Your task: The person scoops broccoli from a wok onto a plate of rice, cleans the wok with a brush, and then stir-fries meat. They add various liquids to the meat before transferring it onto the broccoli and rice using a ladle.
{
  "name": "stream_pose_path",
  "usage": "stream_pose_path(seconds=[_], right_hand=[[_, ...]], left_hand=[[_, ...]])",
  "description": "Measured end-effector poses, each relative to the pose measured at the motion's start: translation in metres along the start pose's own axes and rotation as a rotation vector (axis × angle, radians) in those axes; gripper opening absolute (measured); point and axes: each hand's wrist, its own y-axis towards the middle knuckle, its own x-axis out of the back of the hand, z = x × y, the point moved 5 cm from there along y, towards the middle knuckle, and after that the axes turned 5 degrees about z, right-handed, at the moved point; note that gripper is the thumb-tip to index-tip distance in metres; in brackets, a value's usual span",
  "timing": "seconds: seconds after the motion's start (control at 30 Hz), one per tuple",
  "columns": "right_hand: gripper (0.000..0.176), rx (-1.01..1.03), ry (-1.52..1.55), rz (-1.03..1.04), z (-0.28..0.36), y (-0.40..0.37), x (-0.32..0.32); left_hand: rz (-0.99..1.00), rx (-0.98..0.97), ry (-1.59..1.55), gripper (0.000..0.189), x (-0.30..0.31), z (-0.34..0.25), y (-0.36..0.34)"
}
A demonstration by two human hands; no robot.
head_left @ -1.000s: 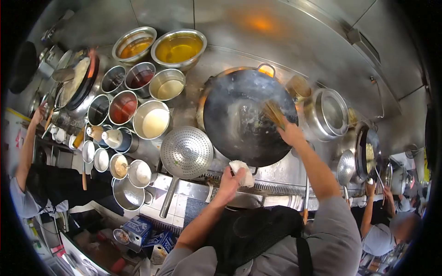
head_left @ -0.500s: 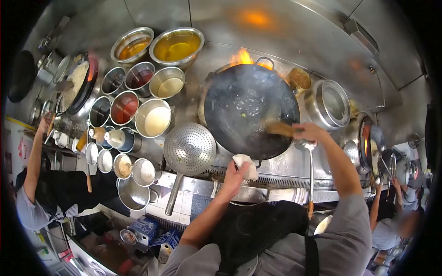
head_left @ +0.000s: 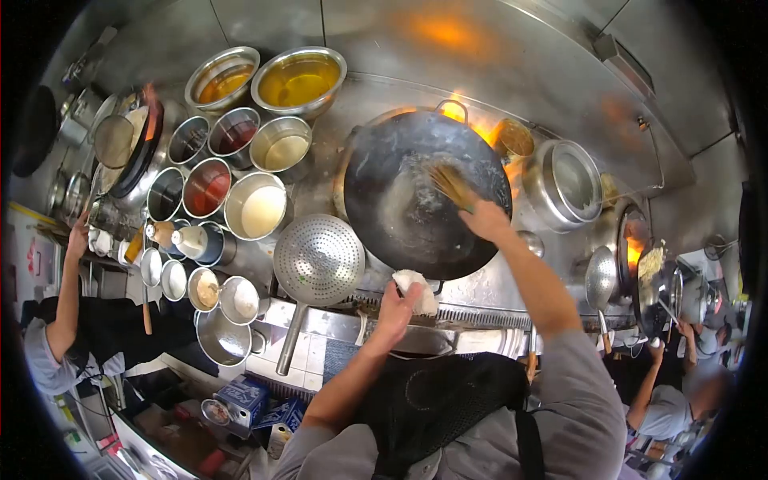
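Note:
A large black wok [head_left: 460,248] stands on a lit burner, with whitish liquid and bubbles swirling inside it. My right hand [head_left: 486,221] is closed around a bamboo wok brush [head_left: 450,186], whose splayed bristles touch the wok's inner surface near the middle. At the wok's near edge, my left hand [head_left: 394,312] grips a folded white cloth [head_left: 418,294] right beside the small near loop handle. Whether the cloth wraps that handle is hard to make out. A perforated strainer ladle [head_left: 320,260] lies left of the wok, its long handle toward me.
Flames [head_left: 480,128] rise behind the wok. Steel pots of sauces, such as a white one [head_left: 258,210], and two oil bowls [head_left: 301,80] crowd the left. A lidded steel pot [head_left: 566,184] stands right. Co-workers' arms [head_left: 67,280] reach in on both sides.
My right hand has swept the brush from the wok's near right side up to its middle. My left hand stays by the near rim with the cloth. At right, a co-worker's wok now tilts.

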Motion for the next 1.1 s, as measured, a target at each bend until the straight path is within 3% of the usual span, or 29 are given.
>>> stream_pose_path(seconds=[0.07, 0.13, 0.2, 0.23, 0.3, 0.37, 0.4, 0.47, 0.6, 0.67, 0.73, 0.8, 0.87, 0.93, 1.0, 1.03, 1.1], right_hand=[[0.051, -0.043, 0.107, 0.014, 0.035, 0.015, -0.018], [0.059, -0.111, 0.471, 0.249, 0.085, -0.032, -0.001], [0.066, -0.054, 0.490, 0.356, 0.091, -0.058, -0.021], [0.070, 0.082, 0.327, 0.248, 0.088, -0.068, -0.024], [0.072, 0.097, 0.220, 0.428, 0.059, -0.091, -0.024], [0.070, 0.369, 0.080, 0.413, 0.004, -0.088, -0.017], [0.069, -0.005, 0.180, 0.759, 0.016, -0.103, 0.040], [0.068, -0.068, 0.090, 0.779, 0.001, -0.070, 0.053], [0.061, 0.055, 0.008, 0.154, 0.026, -0.012, 0.001], [0.062, 0.015, 0.041, 0.229, 0.046, -0.045, -0.017], [0.065, 0.107, 0.090, 0.346, 0.037, -0.088, -0.009], [0.067, 0.116, -0.100, 0.464, -0.015, -0.092, 0.001], [0.064, -0.017, -0.259, 0.439, -0.040, -0.068, 0.039], [0.061, -0.153, -0.165, 0.115, -0.030, -0.019, 0.041], [0.059, -0.062, 0.134, 0.049, 0.012, 0.020, 0.015], [0.057, -0.082, 0.498, 0.116, 0.044, 0.022, 0.001], [0.062, -0.010, 0.764, 0.147, 0.095, 0.019, -0.025]], left_hand=[[0.009, 0.006, 0.019, 0.034, 0.003, 0.002, 0.003], [-0.001, 0.004, 0.016, 0.032, 0.004, 0.005, 0.004], [0.011, 0.017, 0.007, 0.031, -0.001, -0.001, 0.003], [0.020, 0.026, 0.005, 0.032, -0.001, -0.002, 0.003], [0.030, 0.043, 0.011, 0.033, 0.003, 0.000, 0.002], [0.007, 0.014, 0.061, 0.036, 0.009, 0.008, 0.005], [0.002, 0.013, 0.060, 0.036, 0.010, 0.011, 0.006], [-0.019, -0.014, 0.110, 0.038, 0.013, 0.013, 0.007], [-0.021, -0.008, 0.093, 0.032, 0.011, 0.015, 0.007], [0.004, 0.014, 0.089, 0.035, 0.011, 0.013, 0.007], [0.014, 0.024, 0.104, 0.036, 0.014, 0.014, 0.008], [0.015, 0.032, 0.112, 0.036, 0.015, 0.015, 0.007], [0.009, -0.007, 0.101, 0.045, 0.012, 0.010, 0.004], [-0.011, -0.027, 0.096, 0.046, 0.010, 0.006, 0.002], [-0.020, -0.008, 0.097, 0.044, 0.008, 0.005, 0.004], [-0.033, -0.004, 0.101, 0.042, 0.006, 0.001, 0.002], [-0.038, 0.013, 0.119, 0.042, 0.007, -0.002, 0.004]])
